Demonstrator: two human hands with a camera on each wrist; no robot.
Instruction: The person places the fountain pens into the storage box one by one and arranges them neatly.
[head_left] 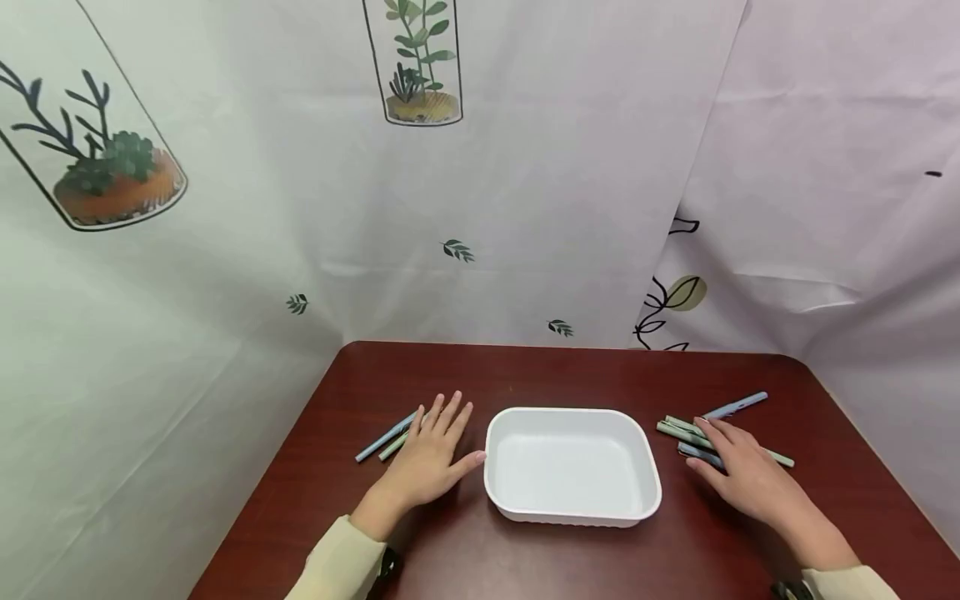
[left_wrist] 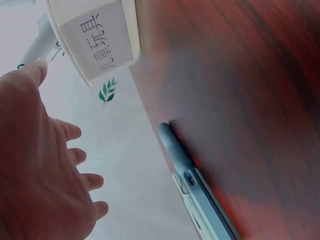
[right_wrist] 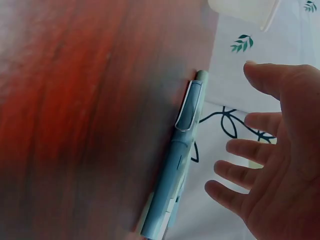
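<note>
My left hand (head_left: 429, 463) is spread with straight fingers above the left side of the table, its thumb near the rim of a white plastic tray (head_left: 573, 518). Partly under it lie a blue pen (head_left: 384, 440) and a light green pen (head_left: 393, 447); the left wrist view shows a gap between palm and blue pen (left_wrist: 204, 200). Over the pens on the right hovers my right hand (head_left: 753, 477), fingers loosely extended and holding nothing. Beneath it are green pens (head_left: 678, 433) and blue pens (head_left: 738, 405), partly covered. In the right wrist view, a blue pen (right_wrist: 170, 165) lies apart from the fingers.
The tray stands between both hands on a dark red-brown table (head_left: 465, 375) with rounded far corners. Its side carries a printed label (left_wrist: 100, 40). A white curtain (head_left: 525, 208) with plant prints hangs behind and beside the table.
</note>
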